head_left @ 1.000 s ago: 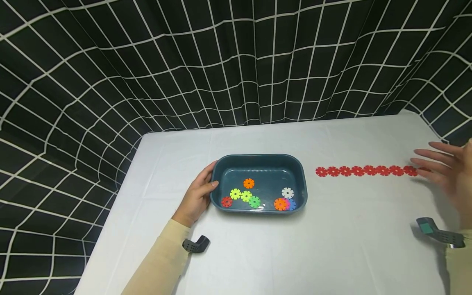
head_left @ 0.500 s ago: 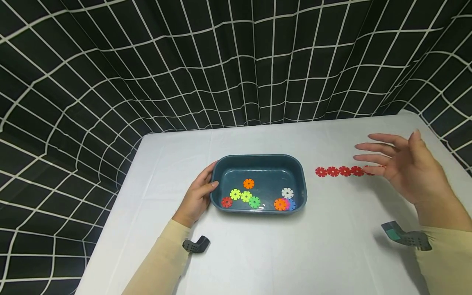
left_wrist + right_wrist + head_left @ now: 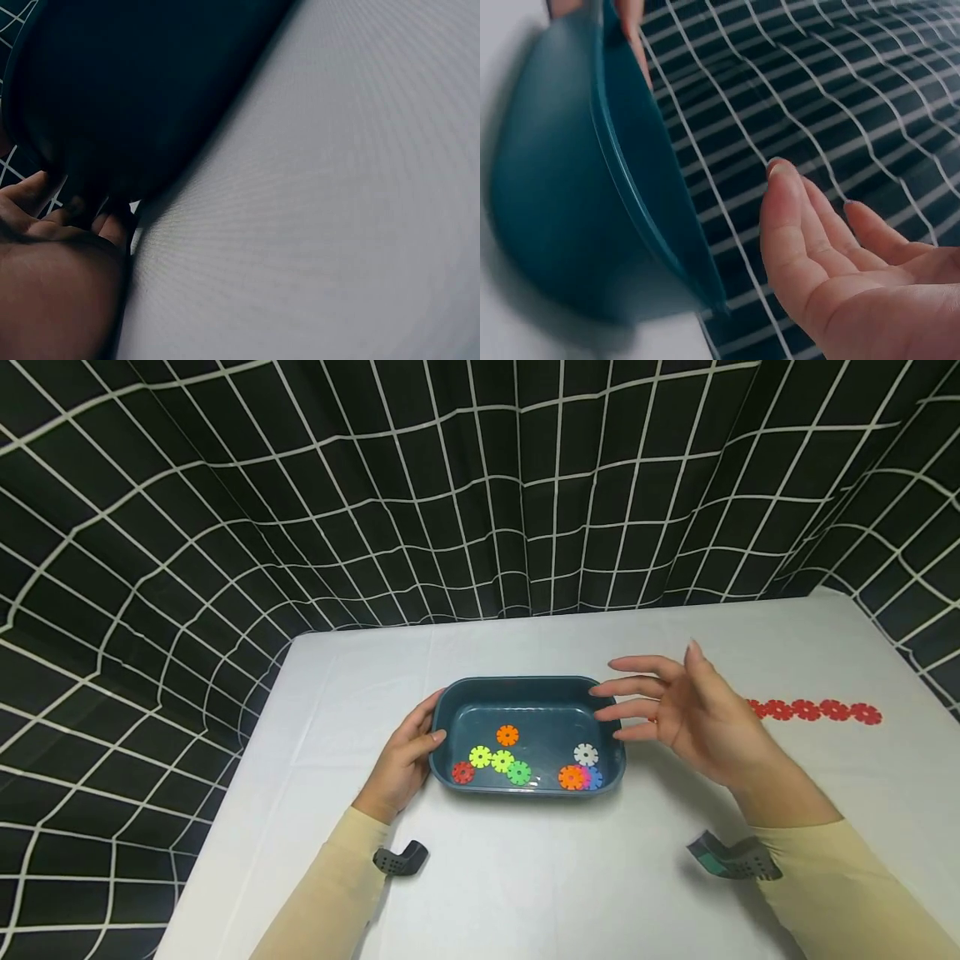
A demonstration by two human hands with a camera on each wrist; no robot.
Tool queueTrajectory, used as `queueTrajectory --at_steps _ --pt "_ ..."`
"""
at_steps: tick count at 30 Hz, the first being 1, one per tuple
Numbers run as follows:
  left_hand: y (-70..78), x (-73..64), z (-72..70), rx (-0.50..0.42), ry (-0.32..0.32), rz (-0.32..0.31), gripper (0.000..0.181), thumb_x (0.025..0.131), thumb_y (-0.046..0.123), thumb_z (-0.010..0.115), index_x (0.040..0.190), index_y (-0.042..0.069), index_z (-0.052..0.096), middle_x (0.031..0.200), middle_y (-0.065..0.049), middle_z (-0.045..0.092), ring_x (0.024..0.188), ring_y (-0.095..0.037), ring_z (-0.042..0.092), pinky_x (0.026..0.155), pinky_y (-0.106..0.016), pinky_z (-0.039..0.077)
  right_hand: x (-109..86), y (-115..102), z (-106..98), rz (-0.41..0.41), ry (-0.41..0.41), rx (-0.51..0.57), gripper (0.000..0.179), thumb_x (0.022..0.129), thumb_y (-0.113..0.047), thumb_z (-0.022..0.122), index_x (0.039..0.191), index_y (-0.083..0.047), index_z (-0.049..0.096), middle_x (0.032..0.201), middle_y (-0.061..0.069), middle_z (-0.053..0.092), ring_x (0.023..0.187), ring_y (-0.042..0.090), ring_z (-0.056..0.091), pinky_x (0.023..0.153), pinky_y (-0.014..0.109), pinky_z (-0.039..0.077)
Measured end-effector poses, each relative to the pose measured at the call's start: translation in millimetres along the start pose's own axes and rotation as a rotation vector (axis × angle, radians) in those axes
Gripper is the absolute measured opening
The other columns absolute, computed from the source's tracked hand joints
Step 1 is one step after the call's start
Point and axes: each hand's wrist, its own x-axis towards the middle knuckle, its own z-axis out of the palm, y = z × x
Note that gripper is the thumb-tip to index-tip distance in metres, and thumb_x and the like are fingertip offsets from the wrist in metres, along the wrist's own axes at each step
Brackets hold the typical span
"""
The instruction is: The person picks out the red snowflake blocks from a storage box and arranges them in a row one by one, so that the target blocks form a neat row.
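Observation:
A dark teal plastic tub (image 3: 532,693) holds several small notched discs. Among them are a yellow disc (image 3: 480,757), a green disc (image 3: 519,772), a white disc (image 3: 586,754) and an orange disc (image 3: 572,777) overlapping pink and blue ones. My left hand (image 3: 401,756) grips the tub's left end, its thumb over the rim and its fingers along the outer wall. Near the right rim is my right hand (image 3: 693,718), fingers spread and nothing held. In the right wrist view this hand (image 3: 840,262) is apart from the tub (image 3: 570,180).
Right of the tub, a row of red discs (image 3: 806,710) lies linked on the white table (image 3: 562,877); my right hand covers its left part. A black curtain with white grid lines (image 3: 450,485) surrounds the table's back and sides.
My right hand has moved left from the far end of the red row to the tub's right end, staying open. My left hand and the tub have stayed in place.

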Motion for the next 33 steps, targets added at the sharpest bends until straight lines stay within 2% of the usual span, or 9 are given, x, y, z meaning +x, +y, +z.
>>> queueTrajectory --at_steps 8,12,19,23,28,33 --pt "-2.4 0.2 -0.4 -0.002 -0.003 0.006 0.063 0.110 -0.001 0.048 0.171 0.005 0.032 0.172 -0.016 0.037 0.159 -0.032 0.033 0.126 -0.044 0.031 38.0 28.0 44.5 0.153 0.009 -0.058 0.081 0.116 -0.060 0.024 0.157 0.008 0.040 0.144 0.033 0.057 0.126 0.048 0.065 0.101 0.054 0.058" --pt "-3.0 0.8 -0.4 -0.007 -0.011 0.003 0.063 0.110 -0.001 0.048 0.171 0.006 0.033 0.172 -0.013 0.038 0.158 -0.031 0.034 0.126 -0.043 0.032 53.1 42.2 63.3 0.223 -0.013 -0.061 0.084 0.115 -0.063 0.026 0.158 0.008 0.040 0.146 0.033 0.056 0.127 0.052 0.062 0.100 0.054 0.058" --pt "-2.6 1.0 -2.3 -0.013 -0.027 0.006 0.063 0.110 0.000 0.047 0.171 0.007 0.032 0.171 -0.011 0.039 0.157 -0.027 0.036 0.125 -0.041 0.033 72.8 65.1 94.6 0.363 -0.073 -0.082 0.085 0.114 -0.066 0.029 0.160 0.005 0.042 0.147 0.032 0.058 0.127 0.051 0.064 0.101 0.059 0.057" --pt "-2.8 1.5 -3.5 -0.016 -0.039 0.009 0.062 0.111 0.001 0.047 0.171 0.008 0.032 0.172 -0.010 0.039 0.158 -0.026 0.035 0.125 -0.040 0.033 80.7 75.2 106.3 0.438 -0.071 -0.144 0.090 0.111 -0.072 0.033 0.161 0.002 0.043 0.144 0.030 0.063 0.124 0.047 0.067 0.099 0.056 0.058" --pt "-4.1 1.4 -4.9 -0.011 -0.034 0.006 0.061 0.111 0.002 0.046 0.170 0.009 0.034 0.170 -0.009 0.041 0.157 -0.026 0.037 0.124 -0.038 0.034 90.0 80.7 115.2 0.510 -0.025 -0.237 0.091 0.108 -0.075 0.039 0.159 0.000 0.049 0.139 0.025 0.066 0.117 0.040 0.071 0.089 0.047 0.062" --pt "-4.7 1.1 -5.9 -0.007 -0.041 0.005 0.061 0.112 0.003 0.046 0.171 0.009 0.033 0.171 -0.010 0.040 0.157 -0.028 0.037 0.124 -0.038 0.035 96.9 82.6 122.3 0.547 0.007 -0.301 0.090 0.108 -0.075 0.040 0.156 -0.001 0.053 0.136 0.023 0.067 0.115 0.038 0.072 0.083 0.044 0.061"
